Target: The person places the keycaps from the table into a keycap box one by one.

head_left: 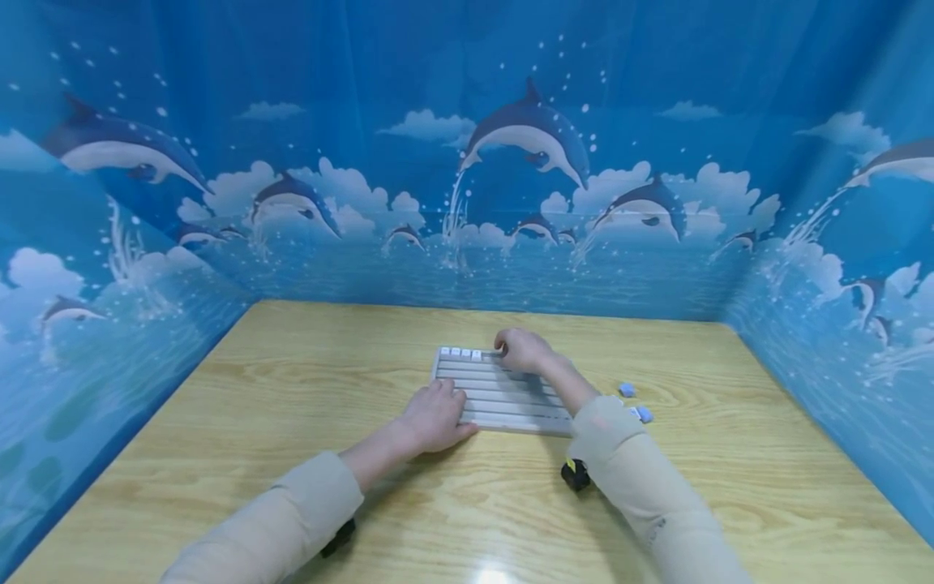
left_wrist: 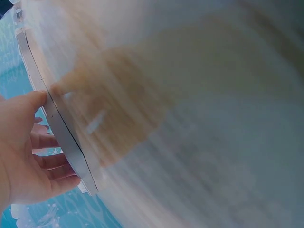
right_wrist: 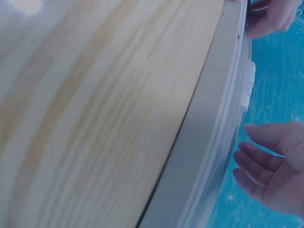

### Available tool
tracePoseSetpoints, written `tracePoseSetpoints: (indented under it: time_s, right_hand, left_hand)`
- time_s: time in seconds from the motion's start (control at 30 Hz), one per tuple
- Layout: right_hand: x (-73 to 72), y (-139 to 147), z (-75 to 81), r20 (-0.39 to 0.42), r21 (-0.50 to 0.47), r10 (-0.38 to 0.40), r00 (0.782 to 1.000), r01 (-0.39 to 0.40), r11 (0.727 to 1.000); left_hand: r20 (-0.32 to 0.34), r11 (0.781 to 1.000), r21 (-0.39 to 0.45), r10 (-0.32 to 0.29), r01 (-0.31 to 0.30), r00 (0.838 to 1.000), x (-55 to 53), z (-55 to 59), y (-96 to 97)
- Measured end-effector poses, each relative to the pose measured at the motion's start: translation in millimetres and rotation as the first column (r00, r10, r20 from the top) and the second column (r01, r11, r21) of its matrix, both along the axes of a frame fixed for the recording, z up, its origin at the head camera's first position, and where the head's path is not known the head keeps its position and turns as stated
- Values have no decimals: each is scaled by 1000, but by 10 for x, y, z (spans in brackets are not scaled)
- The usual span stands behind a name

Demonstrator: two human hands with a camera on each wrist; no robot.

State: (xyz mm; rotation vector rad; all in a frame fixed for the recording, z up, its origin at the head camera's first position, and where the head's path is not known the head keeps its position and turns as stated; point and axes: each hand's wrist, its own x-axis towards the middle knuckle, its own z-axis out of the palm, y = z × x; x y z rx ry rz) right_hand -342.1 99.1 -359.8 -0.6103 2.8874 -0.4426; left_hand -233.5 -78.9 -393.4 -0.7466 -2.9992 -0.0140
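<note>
A pale slotted board (head_left: 503, 405) with raised horizontal strips lies on the table in front of me. Several small white tiles (head_left: 466, 353) with dark marks line the left end of its top row. My left hand (head_left: 432, 415) holds the board's near left corner, thumb along the front edge (left_wrist: 59, 121) and fingers over the slats. Over the top row, just right of the tiles, is my right hand (head_left: 524, 350), its fingertips bent down. In the right wrist view its thumb and fingers (right_wrist: 256, 161) are apart, with nothing visible between them.
Small blue pieces (head_left: 627, 390) and a white one lie right of the board, partly hidden by my right sleeve (head_left: 635, 462). Black wrist cameras (head_left: 575, 474) hang under both forearms. Beyond the wooden table (head_left: 350, 341) hangs a blue dolphin curtain (head_left: 409, 268).
</note>
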Motion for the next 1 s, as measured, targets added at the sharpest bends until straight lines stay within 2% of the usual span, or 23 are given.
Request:
tracePoseSetpoints:
  time_s: [0.13, 0.33, 0.57, 0.7, 0.8, 1.0]
  right_hand:
    - [48, 137, 23, -18, -40, -8, 1000, 7, 999]
    - [129, 419, 63, -64, -142, 23, 998, -32, 989]
    - [187, 784, 66, -115, -146, 25, 993, -41, 988]
    - [226, 962, 88, -89, -128, 17, 996, -28, 991]
    - [250, 1070, 108, -40, -114, 29, 999, -33, 993]
    - [329, 1181, 165, 80, 3, 50, 996, -50, 999]
  left_hand:
    - [6, 1000, 7, 0, -1, 1000, 5, -11, 2]
    - [-6, 1000, 25, -12, 12, 1000, 2, -4, -4]
    - [-7, 1000, 25, -10, 10, 1000, -9, -6, -13]
    - [-1, 1000, 24, -10, 10, 1000, -16, 0, -16]
    - [2, 1000, 25, -15, 15, 1000, -13, 7, -18]
    - [0, 999, 25, -23, 23, 1000, -6, 7, -13]
